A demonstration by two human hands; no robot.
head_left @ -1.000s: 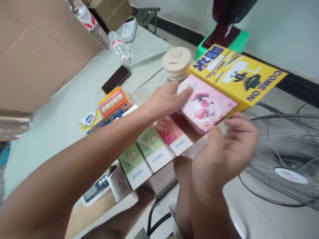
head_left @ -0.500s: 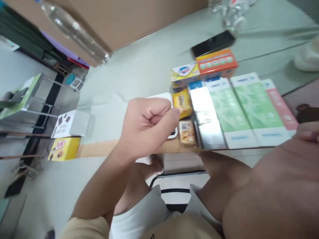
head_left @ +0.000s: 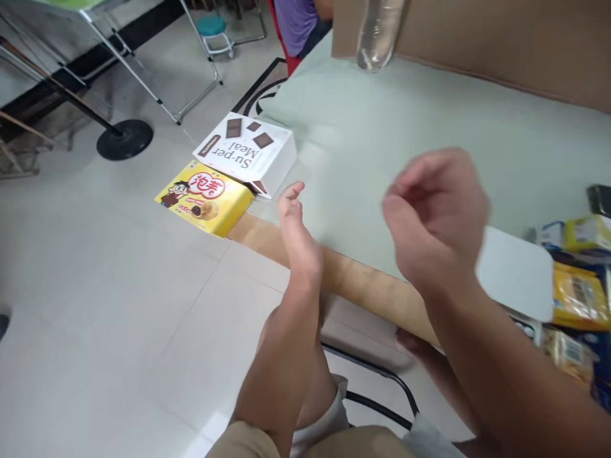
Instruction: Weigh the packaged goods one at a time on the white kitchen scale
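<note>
My left hand [head_left: 296, 230] reaches edge-on over the table's wooden front edge, fingers stretched out and empty. Its fingertips are a short way from a white "Su-per Meal" box [head_left: 245, 152] and a yellow cartoon snack box [head_left: 205, 198], both lying at the table's left corner. My right hand [head_left: 434, 216] hovers above the pale green tabletop [head_left: 382, 140], slightly blurred, fingers loosely curled with thumb apart and nothing in it.
A white flat scale [head_left: 518, 272] and several yellow snack packs [head_left: 578, 296] lie at the right edge. A cardboard sheet [head_left: 501, 44] and a clear bottle [head_left: 379, 38] stand at the back. A person in purple [head_left: 296, 19], a stool [head_left: 212, 27] and a stand base [head_left: 125, 138] are beyond the table.
The view has swung left, away from the row of boxes. My left hand has opened from a fist and stretched toward the two boxes at the corner. My right hand has come up over the table.
</note>
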